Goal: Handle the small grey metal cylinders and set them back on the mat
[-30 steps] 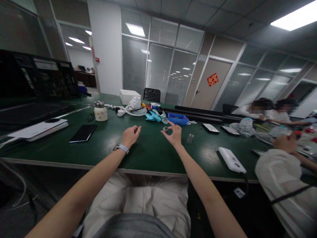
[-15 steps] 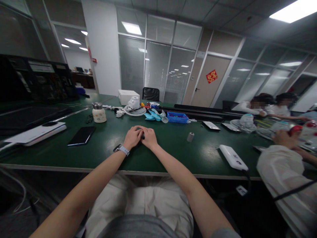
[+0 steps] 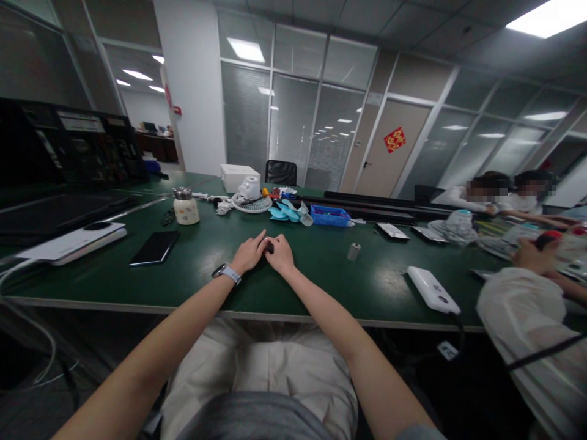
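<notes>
My left hand point(image 3: 249, 254), with a watch on its wrist, and my right hand point(image 3: 281, 254) meet low over the green table. Both are closed around a small dark object point(image 3: 270, 248), mostly hidden by the fingers; its kind cannot be made out. The left index finger sticks up a little. To the right of my hands, a small grey metal cylinder point(image 3: 353, 252) stands upright. Beyond them lie light-blue fan blades point(image 3: 285, 211) and a blue tray point(image 3: 329, 216) with small parts in it.
A black phone point(image 3: 155, 249) and a patterned bottle point(image 3: 186, 208) are on the left. White fan parts point(image 3: 251, 202) lie by a white box point(image 3: 239, 178). A white power bank-like device point(image 3: 432, 289) sits at right, near a co-worker's sleeve point(image 3: 525, 311). The table's front edge point(image 3: 197, 308) runs below my forearms.
My fingers have shifted around the dark object: the left index finger has lifted and the hands sit slightly further apart. The view has moved slightly. The co-worker's hand has turned a red item.
</notes>
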`<control>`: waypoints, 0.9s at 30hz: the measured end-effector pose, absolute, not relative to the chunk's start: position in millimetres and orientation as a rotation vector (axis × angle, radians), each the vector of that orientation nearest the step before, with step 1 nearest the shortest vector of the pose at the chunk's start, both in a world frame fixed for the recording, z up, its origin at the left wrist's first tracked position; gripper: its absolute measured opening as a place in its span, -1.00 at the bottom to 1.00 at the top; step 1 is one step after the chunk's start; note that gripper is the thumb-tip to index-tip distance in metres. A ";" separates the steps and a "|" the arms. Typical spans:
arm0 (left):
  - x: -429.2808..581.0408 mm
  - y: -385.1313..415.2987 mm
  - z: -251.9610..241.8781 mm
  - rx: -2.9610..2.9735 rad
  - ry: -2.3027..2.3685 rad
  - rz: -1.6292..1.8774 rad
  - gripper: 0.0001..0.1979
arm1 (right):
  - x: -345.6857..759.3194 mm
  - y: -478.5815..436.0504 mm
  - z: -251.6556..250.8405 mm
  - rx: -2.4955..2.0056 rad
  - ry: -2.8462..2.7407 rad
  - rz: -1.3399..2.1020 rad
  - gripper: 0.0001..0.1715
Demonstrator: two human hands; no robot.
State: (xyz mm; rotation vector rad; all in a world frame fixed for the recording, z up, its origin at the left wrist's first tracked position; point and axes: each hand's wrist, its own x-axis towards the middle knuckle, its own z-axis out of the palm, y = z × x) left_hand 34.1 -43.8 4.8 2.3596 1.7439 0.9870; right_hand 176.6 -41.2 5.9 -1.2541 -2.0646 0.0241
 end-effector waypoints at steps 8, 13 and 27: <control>31.7 -38.2 -0.4 2.282 1.582 1.051 -0.40 | 180.1 -44.9 9.6 -1.224 -2.075 0.027 -0.65; 30.9 -40.5 1.8 2.175 1.503 1.055 -0.43 | 181.1 -46.4 9.0 -1.239 -2.082 0.002 -0.65; 26.3 -42.0 6.7 2.222 1.816 1.101 -0.48 | 185.5 -40.5 5.7 -1.223 -1.850 0.231 -0.67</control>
